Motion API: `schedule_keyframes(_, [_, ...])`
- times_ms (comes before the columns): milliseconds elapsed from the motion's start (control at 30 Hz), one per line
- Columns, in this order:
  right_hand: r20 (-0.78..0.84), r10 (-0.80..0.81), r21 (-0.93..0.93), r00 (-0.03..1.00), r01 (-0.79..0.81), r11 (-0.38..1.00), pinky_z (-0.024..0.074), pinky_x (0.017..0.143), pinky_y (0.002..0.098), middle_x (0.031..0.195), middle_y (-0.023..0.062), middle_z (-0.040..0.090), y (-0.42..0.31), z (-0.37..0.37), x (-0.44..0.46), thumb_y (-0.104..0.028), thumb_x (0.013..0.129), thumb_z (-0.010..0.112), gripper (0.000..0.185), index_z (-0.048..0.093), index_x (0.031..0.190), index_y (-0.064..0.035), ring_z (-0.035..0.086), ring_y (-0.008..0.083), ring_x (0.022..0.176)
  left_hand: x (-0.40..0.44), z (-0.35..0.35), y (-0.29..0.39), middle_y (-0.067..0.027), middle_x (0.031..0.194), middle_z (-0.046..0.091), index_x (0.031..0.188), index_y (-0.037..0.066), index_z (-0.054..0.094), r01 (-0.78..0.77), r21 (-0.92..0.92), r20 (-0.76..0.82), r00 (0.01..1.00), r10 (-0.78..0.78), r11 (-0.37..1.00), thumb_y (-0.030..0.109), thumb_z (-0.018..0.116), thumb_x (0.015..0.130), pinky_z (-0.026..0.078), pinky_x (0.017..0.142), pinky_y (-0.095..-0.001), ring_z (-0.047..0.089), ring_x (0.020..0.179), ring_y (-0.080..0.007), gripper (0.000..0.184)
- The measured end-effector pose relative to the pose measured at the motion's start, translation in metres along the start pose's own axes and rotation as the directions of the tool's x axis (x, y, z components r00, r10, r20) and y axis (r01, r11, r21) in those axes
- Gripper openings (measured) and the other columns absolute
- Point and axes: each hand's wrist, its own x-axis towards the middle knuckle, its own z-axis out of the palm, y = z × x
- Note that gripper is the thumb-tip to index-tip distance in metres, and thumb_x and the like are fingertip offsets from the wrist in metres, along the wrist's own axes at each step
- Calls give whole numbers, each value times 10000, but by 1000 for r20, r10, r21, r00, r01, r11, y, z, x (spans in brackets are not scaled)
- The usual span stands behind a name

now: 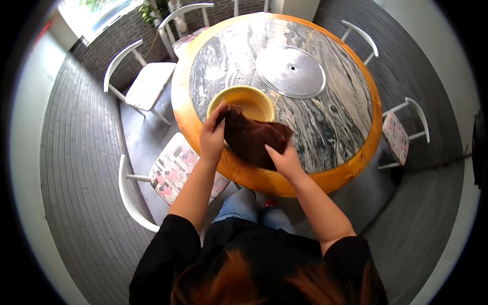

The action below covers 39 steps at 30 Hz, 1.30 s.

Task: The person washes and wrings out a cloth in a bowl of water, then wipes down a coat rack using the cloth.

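A: What is seen here, taken from the largest thing down?

B: A round counter (333, 140) of streaked grey marble, edged with a broad band of orange-brown wood; it is ringed by white-framed chairs, the closest of which, a chair with a patterned pastel seat (175, 163), is set at the near left; a flat, round, silver metal disc (302, 82) is laid on the marble; a round yellow basin (243, 88) is placed nearer, its contents too unclear to be named.

A: And the smaller thing being handled?

B: A dark brown, creased fabric cloth (254, 140); it is held over the near edge of the counter, and the basin's near side is hidden by it; whether the rim is touched cannot be told.

A: How far is the work judged to be along?

B: Partway, it seems; the cloth is already taken up and partly opened out; it is not yet smoothed flat, nor laid down.

A: Which way is it pointed?

B: Its long axis is slanted from upper left to lower right; its lower edge is turned toward the wearer.

A: And the fingers?

B: A bunched upper corner is gripped in those of the left hand (212, 129); the lower right part is pinched under the thumb of the right hand (286, 160), whose other fingers are mostly hidden.
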Motion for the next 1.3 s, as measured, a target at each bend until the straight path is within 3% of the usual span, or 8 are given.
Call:
schedule_keyframes(167, [130, 55, -493, 990, 16, 870, 519, 977, 488, 1275, 296, 634, 15, 8, 117, -145, 907, 631, 618, 443, 1484, -27, 621, 500, 1125, 58, 5, -36, -127, 1405, 645, 1376, 100, 640, -217, 620, 185, 974, 128, 754, -106, 484, 899, 496, 1079, -365, 620, 1293, -295, 542])
schedule_keyframes(300, [280, 236, -669, 931, 13, 743, 504, 1019, 465, 1408, 233, 586, 30, 21, 137, -125, 949, 545, 582, 433, 1517, -69, 615, 445, 1195, 65, -1, -49, -149, 1580, 470, 1445, 151, 582, -332, 938, 346, 881, -322, 100, 54, 604, 879, 382, 1191, -463, 450, 1456, -361, 576])
schedule_keyframes(367, [372, -189, -895, 909, 405, 186, 436, 1115, 439, 1562, 167, 474, 61, 30, 132, -89, 919, 555, 714, 349, 1598, -165, 551, 355, 1336, 61, 11, -51, -137, 1643, 376, 1458, 130, 564, -486, 874, 434, 801, -413, -24, 133, 650, 863, 274, 1246, -509, 306, 1538, -375, 601])
schedule_keyframes(500, [474, 381, -875, 794, 376, 304, 365, 1189, 446, 1634, 124, 400, 75, 50, 151, -189, 1005, 471, 530, 466, 1527, -95, 479, 315, 1425, 68, 22, -86, -123, 1739, 124, 1650, 122, 251, -541, 834, 426, 515, -744, 103, 406, 507, 974, 161, 1277, -509, 146, 1597, -322, 777])
schedule_keyframes(733, [481, 463, -874, 745, 363, 323, 268, 1240, 459, 1682, 124, 312, 88, 67, 159, -228, 1032, 374, 566, 403, 1572, -62, 364, 335, 1507, 104, 11, -90, -88, 1754, -21, 1667, 109, 152, -430, 874, 378, 307, -874, 227, 419, 468, 996, 143, 1275, -527, 23, 1609, -346, 804])
schedule_keyframes(900, [391, 372, -797, 842, 107, 594, 394, 1164, 474, 1615, 144, 410, 88, 60, 167, -117, 957, 499, 560, 454, 1509, -32, 444, 382, 1448, 102, -4, -117, -154, 1419, 607, 1435, 71, 565, 34, 872, 437, 394, -809, 488, 262, 596, 974, 491, 1034, -388, 632, 1224, -288, 500])
schedule_keyframes(967, [323, 287, -852, 902, 145, 504, 431, 1126, 480, 1549, 171, 477, 85, 69, 160, -99, 947, 513, 552, 463, 1490, -15, 517, 390, 1368, 82, -9, -130, -206, 1504, 507, 1419, 60, 574, 646, 200, 188, 712, -676, 736, 263, 661, 927, 371, 1158, -407, 463, 1410, -329, 538])
schedule_keyframes(1300, [-175, 324, -252, 930, -360, 898, 515, 936, 411, 1145, 197, 695, 113, 97, 172, -168, 1040, 545, 263, 654, 1211, 0, 672, 329, 1045, 88, 17, -109, -116, 1213, 680, 1300, 38, 603, 706, -505, 6, 578, -816, 496, 325, 538, 1061, 503, 1013, -356, 658, 1119, -221, 379])
